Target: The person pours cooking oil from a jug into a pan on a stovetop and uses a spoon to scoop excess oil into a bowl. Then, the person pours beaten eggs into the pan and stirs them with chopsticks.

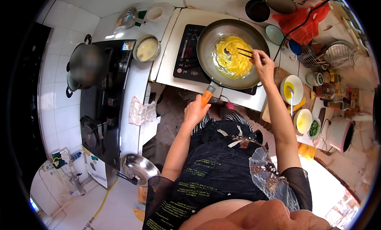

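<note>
A wide frying pan [206, 51] rests on a black induction cooker [186, 59]. Soft yellow scrambled egg [232, 65] lies in the middle of the pan, with oil glistening around it. My left hand [197, 111] is wrapped round the pan's orange handle [206, 98]. Over the pan's right side, my right hand [263, 65] grips dark chopsticks [245, 53], whose tips reach into the egg. Right of my forearm stands a white bowl [289, 82] with a spoon [291, 99] and some yellow liquid in it.
A second bowl [303, 121] with yellow residue and a small bowl of chopped greens [314, 128] stand at the right. A pot of pale liquid [147, 48] sits left of the cooker. Further left is a black gas stove [105, 111]. A red plastic bag [303, 21] lies behind.
</note>
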